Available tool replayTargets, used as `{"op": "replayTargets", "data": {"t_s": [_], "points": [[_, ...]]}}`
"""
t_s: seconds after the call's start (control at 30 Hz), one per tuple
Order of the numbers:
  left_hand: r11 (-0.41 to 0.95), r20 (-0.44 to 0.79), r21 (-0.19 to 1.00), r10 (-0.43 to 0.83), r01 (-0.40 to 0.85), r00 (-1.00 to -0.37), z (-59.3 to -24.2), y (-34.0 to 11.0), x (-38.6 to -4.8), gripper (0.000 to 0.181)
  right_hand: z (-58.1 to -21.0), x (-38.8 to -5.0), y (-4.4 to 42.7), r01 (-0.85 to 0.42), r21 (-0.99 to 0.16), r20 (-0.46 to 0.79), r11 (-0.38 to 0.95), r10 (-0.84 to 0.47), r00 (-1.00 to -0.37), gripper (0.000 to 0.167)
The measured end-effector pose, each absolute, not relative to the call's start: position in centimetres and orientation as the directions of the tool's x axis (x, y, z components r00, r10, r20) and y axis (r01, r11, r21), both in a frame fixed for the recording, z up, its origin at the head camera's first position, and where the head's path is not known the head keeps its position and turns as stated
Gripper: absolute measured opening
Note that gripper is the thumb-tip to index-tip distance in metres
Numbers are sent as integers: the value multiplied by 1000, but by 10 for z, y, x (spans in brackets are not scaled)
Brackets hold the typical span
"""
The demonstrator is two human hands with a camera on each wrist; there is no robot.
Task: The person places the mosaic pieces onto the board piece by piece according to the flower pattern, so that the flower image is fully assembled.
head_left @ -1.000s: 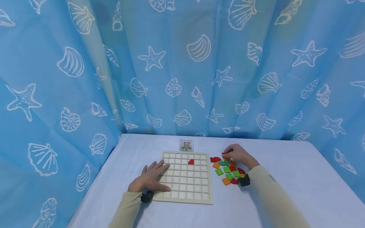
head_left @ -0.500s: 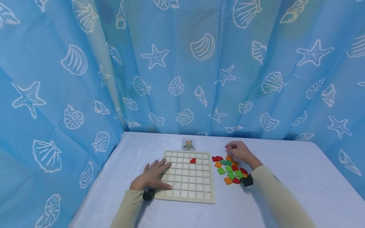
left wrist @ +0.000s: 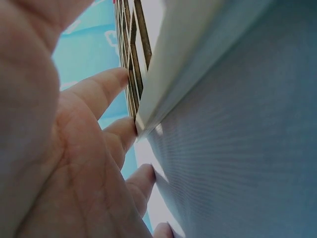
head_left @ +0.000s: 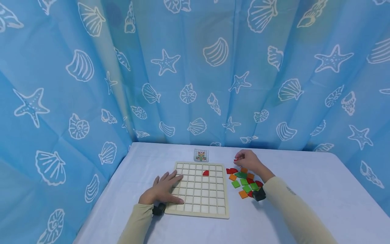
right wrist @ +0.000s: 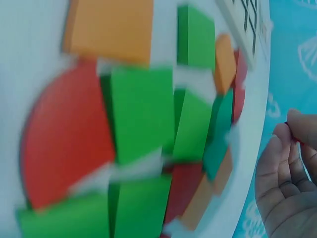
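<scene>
My left hand (head_left: 163, 189) lies with spread fingers over the left edge of a cream grid board (head_left: 197, 199). Its index fingertip touches the grid in the left wrist view, while other fingers reach the table beyond the frame. One red quarter-circle tile (head_left: 206, 173) sits in a cell near the board's upper right. Beyond the pile of loose tiles, my right hand (head_left: 249, 161) pinches a small red tile (head_left: 236, 159) between thumb and fingers. In the right wrist view the right hand (right wrist: 290, 186) mostly hides that tile, so its full shape cannot be told.
Right of the board lie several loose tiles: green squares (head_left: 236, 184), orange squares (head_left: 243, 194), red pieces (head_left: 233, 170) and a darker green piece (head_left: 240, 175). A small pattern card (head_left: 201, 156) lies behind the board on the white-covered table (head_left: 170, 230). A blue shell-print curtain (head_left: 195, 101) hangs behind.
The right hand has carried the red tile away from the loose tiles toward the back, then shifted left. The left hand stays on the board. The head view has shifted slightly.
</scene>
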State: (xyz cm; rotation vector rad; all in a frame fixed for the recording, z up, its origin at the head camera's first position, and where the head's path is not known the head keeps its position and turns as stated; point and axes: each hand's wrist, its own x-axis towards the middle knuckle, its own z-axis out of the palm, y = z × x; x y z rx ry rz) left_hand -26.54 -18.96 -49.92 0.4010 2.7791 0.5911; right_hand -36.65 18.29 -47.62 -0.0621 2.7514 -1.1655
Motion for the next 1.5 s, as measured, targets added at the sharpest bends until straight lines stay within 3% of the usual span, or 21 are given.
{"op": "replayTargets", "data": {"t_s": [0.33, 0.7, 1.07, 1.27, 1.5], "points": [[878, -200, 433, 316, 206, -927, -495, -195, -264, 101, -471, -364, 135, -42, -769, -111, 638, -198, -974, 22], [878, -208, 427, 327, 215, -922, -499, -188, -264, 101, -477, -353, 109, -89, -810, -55, 580, -226, -973, 20], [879, -212, 429, 322, 208, -923, -500, -190, -266, 101, -479, -347, 84, -90, -861, -77, 501, -302, -950, 15], [882, -208, 420, 323, 214, -923, -499, -193, -267, 101, -486, -350, 73, -130, -851, -56, 508, -334, -941, 5], [877, -212, 427, 333, 220, -919, -500, -191, -266, 100, -492, -350, 61, -116, -832, -76, 543, -319, -945, 8]]}}
